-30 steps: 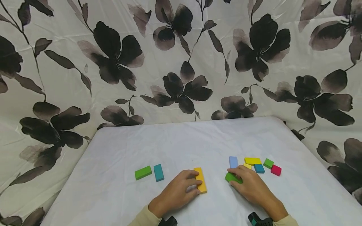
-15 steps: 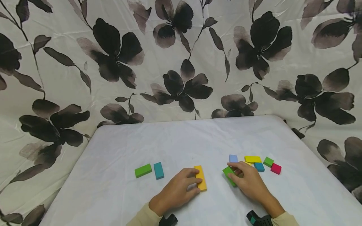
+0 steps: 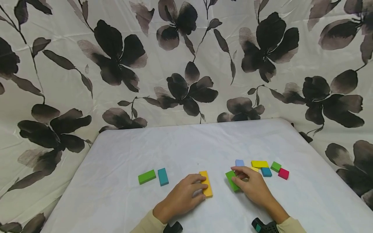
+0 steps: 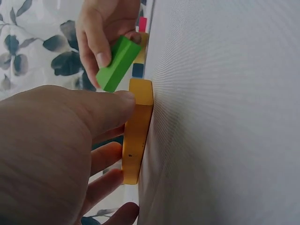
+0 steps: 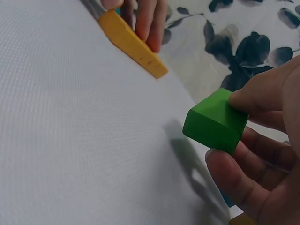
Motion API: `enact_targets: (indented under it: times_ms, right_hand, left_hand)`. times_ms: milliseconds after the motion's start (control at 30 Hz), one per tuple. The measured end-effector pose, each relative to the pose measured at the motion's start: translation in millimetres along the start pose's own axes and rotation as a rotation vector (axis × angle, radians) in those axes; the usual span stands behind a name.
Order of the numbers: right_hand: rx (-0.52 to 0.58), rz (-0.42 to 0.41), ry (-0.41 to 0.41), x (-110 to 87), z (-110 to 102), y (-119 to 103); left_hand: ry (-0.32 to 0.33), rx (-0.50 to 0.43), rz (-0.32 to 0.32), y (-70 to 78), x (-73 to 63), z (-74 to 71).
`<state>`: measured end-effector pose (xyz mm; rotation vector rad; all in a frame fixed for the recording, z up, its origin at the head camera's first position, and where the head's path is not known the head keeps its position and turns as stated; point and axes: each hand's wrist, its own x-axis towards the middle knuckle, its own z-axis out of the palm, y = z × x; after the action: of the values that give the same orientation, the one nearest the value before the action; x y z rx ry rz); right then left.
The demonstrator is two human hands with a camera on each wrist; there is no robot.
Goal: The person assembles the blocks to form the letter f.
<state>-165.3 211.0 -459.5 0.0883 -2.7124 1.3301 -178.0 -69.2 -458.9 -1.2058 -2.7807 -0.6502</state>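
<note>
Green rectangular block (image 5: pixel 213 124) pinched by your right hand (image 3: pixel 253 185), clear of the white cloth (image 3: pixel 116 207). Your left hand (image 3: pixel 183 194) holds the yellow-orange rectangular block (image 4: pixel 137 133) on the cloth between thumb and fingertips. Advised: keep your pinch firm, any lowering level.

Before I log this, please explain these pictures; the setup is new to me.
No robot: these are a person's bare hands. The wide picture is from a head camera; the close ones, from each wrist. On a white tablecloth, the left hand holds an orange rectangular block; the right hand pinches a green rectangular block above the cloth. At left: a green oblong block, a teal oblong block; near the right hand, a light blue block, two yellow blocks, a blue block, a small green block and a red block.
</note>
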Motion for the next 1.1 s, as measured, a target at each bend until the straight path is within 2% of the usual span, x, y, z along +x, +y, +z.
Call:
enact_targets:
  times_ms: [300, 400, 633, 867, 1100]
  right_hand:
    - [0.262, 0.080, -0.053, 6.5, -2.4, -1.7]
    - [0.310, 0.094, -0.062, 9.4, -4.2, -3.3]
    - [0.350, 0.120, -0.069, 16.5, -3.8, -10.5]
    - [0.374, 0.073, -0.083, 25.9, 0.2, -17.5]
    - [0.400, 0.097, -0.078, 35.4, 7.7, -26.0]
  left_hand:
    - [-0.007, 0.002, 0.018, -2.5, -0.7, -2.2]
    - [-0.013, -0.001, 0.019, -2.3, 0.4, -2.4]
    - [-0.014, -0.013, 0.023, -4.1, 1.0, -1.5]
    - [-0.015, -0.023, 0.037, -6.1, 0.2, -1.8]
    - [-0.015, -0.008, 0.052, -6.7, -0.2, -2.1]
